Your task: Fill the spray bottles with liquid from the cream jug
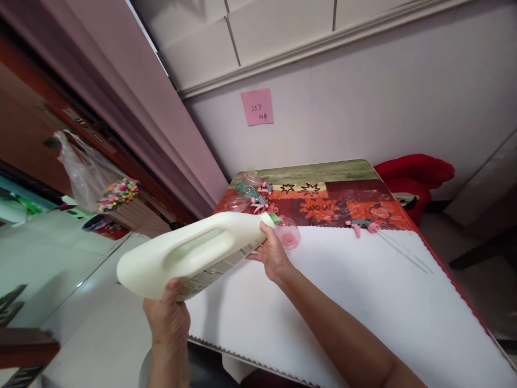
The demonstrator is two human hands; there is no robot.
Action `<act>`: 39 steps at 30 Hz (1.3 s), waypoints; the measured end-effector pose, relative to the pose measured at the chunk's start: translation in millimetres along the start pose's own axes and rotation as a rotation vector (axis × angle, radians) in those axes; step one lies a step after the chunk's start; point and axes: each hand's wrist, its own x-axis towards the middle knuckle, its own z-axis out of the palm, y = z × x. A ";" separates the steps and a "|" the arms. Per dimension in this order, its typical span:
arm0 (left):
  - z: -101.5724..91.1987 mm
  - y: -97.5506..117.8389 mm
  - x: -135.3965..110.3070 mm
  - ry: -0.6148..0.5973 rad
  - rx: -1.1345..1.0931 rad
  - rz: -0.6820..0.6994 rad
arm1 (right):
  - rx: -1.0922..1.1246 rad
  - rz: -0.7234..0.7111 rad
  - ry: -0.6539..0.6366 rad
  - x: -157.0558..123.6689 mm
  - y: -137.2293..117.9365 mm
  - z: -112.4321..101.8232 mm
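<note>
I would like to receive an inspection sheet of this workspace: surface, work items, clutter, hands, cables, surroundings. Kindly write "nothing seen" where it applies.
Surface: table with patterned top, partly covered by a white sheet.
Work items: large pale bottle, tilted, its green tip beside a transparent pink container; contact cannot be told.
Clutter: transparent bottles and pink-and-grey spray heads near the far left corner; another spray head towards the right.
Hands: left hand supports the bottle's lower end; right hand grips its neck.
Cables: nothing seen.
Surroundings: pink note on the wall; curtain and hanging plastic bag left; red object behind the table's right side.
</note>
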 end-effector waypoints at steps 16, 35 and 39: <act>4.3 1.0 -2.1 -0.028 0.020 0.030 | 0.002 0.006 0.013 1.0 -1.8 -0.8; 3.4 2.1 -1.6 -0.012 -0.001 0.003 | -0.005 0.012 0.009 0.6 -2.5 -0.5; 2.7 2.6 -1.7 -0.019 0.012 0.021 | -0.007 0.011 0.007 0.4 -2.5 -0.4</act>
